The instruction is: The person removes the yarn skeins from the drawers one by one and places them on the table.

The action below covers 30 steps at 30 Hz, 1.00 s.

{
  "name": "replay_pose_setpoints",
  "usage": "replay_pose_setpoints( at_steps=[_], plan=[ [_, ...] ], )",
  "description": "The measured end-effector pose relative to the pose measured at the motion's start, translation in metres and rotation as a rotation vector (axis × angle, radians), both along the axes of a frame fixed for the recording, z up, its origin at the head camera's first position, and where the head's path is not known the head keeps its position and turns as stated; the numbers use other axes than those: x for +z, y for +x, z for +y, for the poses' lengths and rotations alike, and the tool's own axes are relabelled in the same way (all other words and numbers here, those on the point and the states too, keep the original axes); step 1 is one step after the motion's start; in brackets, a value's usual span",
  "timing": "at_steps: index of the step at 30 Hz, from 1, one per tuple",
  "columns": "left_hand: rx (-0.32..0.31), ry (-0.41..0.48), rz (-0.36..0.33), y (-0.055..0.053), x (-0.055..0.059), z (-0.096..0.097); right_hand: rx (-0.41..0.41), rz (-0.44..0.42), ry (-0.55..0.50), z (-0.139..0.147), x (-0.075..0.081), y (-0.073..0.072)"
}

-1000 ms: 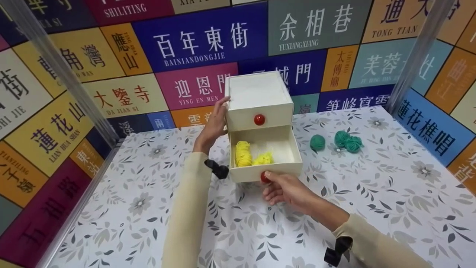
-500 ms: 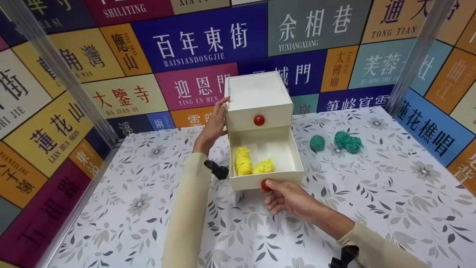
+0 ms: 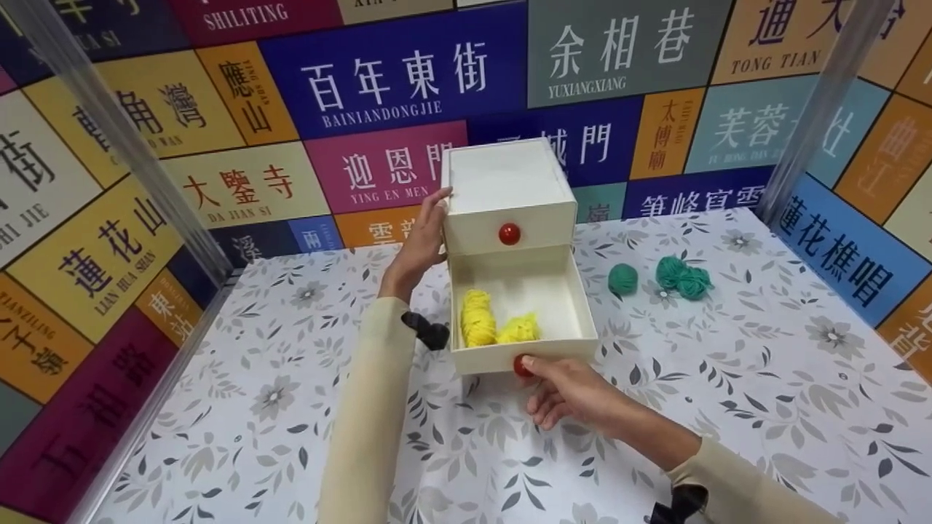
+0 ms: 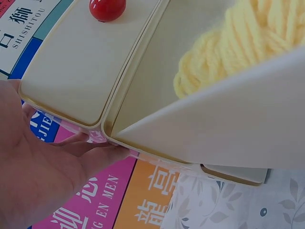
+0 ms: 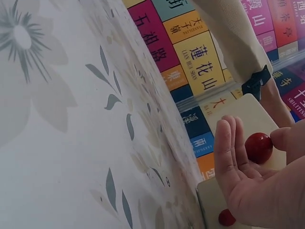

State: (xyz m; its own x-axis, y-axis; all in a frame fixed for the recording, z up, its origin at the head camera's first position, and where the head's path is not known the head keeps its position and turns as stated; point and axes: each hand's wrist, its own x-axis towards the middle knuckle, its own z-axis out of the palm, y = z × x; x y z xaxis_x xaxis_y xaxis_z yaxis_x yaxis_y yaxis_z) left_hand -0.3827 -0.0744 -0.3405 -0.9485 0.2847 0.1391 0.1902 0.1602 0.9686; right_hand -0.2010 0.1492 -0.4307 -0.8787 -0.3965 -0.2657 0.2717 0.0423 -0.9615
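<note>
A cream cabinet with red round knobs stands upright on the table. Its middle drawer is pulled out, holding a yellow yarn skein and a smaller yellow yarn bundle at its left front. My right hand pinches that drawer's red knob between thumb and fingers. My left hand rests against the cabinet's left side, its extended fingers along the wall in the left wrist view. The top drawer, with its own knob, stays closed.
Right of the cabinet lie a green yarn ball and two green yarn bundles touching each other. A lower knob shows in the right wrist view. A floral cloth covers the table; behind it rises a sign-patterned wall.
The right hand has drawn the drawer farther out toward me, mostly in the first half second, and the yellow yarn has come along. The left hand has stayed on the cabinet's side.
</note>
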Motion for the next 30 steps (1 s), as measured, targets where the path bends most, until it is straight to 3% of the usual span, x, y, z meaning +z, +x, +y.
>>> replay_pose_setpoints(
  at_steps=[8,15,18,24,30],
  plan=[
    [0.012,-0.009,-0.008,0.0,0.001,0.001,0.094,0.094,0.205,0.003,0.021,0.009],
    [0.015,-0.013,-0.014,0.0,0.0,0.001,0.141,0.294,0.375,0.0,0.055,0.006],
    [0.009,-0.016,-0.019,0.001,0.0,0.001,0.142,0.343,0.422,-0.003,0.071,0.003],
    [0.0,-0.008,-0.008,0.0,0.0,0.0,0.113,0.402,0.496,-0.013,0.099,-0.013],
    [0.004,-0.019,0.002,0.0,0.0,0.0,0.106,0.369,0.607,-0.027,0.119,-0.042]
  ],
)
